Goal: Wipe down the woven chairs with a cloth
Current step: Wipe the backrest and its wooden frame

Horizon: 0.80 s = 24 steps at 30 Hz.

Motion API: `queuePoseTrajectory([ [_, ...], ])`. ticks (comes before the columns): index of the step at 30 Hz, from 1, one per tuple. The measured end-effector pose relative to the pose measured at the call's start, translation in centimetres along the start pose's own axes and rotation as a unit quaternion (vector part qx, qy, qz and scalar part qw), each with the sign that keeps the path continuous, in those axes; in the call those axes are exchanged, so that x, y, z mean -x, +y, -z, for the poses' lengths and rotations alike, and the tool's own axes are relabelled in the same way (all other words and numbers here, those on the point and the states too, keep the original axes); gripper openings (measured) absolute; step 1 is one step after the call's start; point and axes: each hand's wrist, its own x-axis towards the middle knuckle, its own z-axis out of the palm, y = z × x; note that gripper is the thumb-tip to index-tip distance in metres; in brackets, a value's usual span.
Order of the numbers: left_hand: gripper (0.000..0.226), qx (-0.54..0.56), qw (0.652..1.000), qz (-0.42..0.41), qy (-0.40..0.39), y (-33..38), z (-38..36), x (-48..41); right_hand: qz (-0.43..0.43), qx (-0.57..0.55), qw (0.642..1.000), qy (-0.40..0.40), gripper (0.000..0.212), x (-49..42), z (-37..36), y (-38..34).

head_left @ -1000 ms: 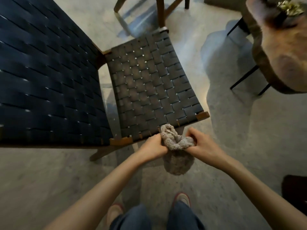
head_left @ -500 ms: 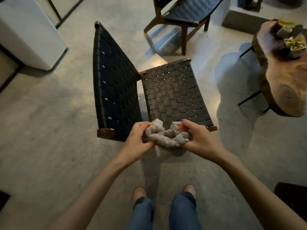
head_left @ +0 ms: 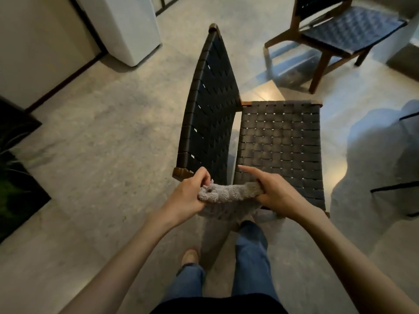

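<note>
Both hands hold the grey fluffy cloth [head_left: 229, 192] stretched between them, in the air just in front of the near woven chair [head_left: 281, 141]; the left hand [head_left: 188, 196] has its fingers [head_left: 204, 176] curled tight round the cloth's left end; the right hand [head_left: 275, 193] grips the right end, while its forefinger [head_left: 247, 169] points straight out over the seat's near corner; the cloth's lower part hangs slack beneath the hands, in front of the near end of the gap between seat and backrest [head_left: 208, 114]; hands and cloth hide part of the seat's near edge; the dark woven backrest rises at the seat's left; the person's jeans [head_left: 249, 252] and one tan shoe [head_left: 190, 256] show below on the grey floor [head_left: 102, 137]; a second woven chair [head_left: 349, 30] stands well apart beyond the first; a white cabinet [head_left: 127, 26] stands at the upper left by a wall; a dark mat [head_left: 13, 177] with some green on it lies at the left edge; thin black legs [head_left: 394, 189] of some furniture show to the seat's right
</note>
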Motion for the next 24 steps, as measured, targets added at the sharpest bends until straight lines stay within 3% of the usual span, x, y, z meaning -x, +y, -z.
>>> queuePoseTrajectory([
  [2, 0.046, -0.008, 1.0, 0.016, 0.017, 0.0, -0.6, -0.8, 0.031, 0.006, 0.998, -0.05, 0.074, -1.7, 0.5, 1.0],
  [5, 0.052, -0.004, 0.995, 0.07, 0.065, 0.6, -1.8, -2.1, 0.077, 0.005, 0.991, -0.106, 0.042, -3.8, 2.0, 3.0],
  [8, 0.056, 0.044, 0.982, 0.138, 0.119, 2.5, -3.0, -2.9, 0.084, -0.021, 0.992, -0.089, 0.023, -5.2, 4.8, 5.5],
  [12, 0.024, 0.009, 0.964, 0.178, 0.199, 4.9, -4.5, -3.6, 0.09, -0.06, 0.991, -0.073, 0.023, -6.6, 9.4, 8.2],
  [16, 0.023, 0.005, 0.932, 0.216, 0.292, 6.1, -5.4, -3.1, 0.15, -0.003, 0.985, -0.09, 0.034, -8.2, 12.2, 8.9],
  [20, 0.019, 0.042, 0.903, 0.243, 0.352, 6.5, -5.5, -1.3, 0.205, 0.052, 0.973, -0.089, 0.028, -10.1, 13.3, 7.5],
  [24, 0.004, 0.076, 0.879, 0.234, 0.409, 6.9, -4.9, -0.2, 0.216, 0.018, 0.974, -0.065, 0.025, -11.7, 13.0, 4.8],
])
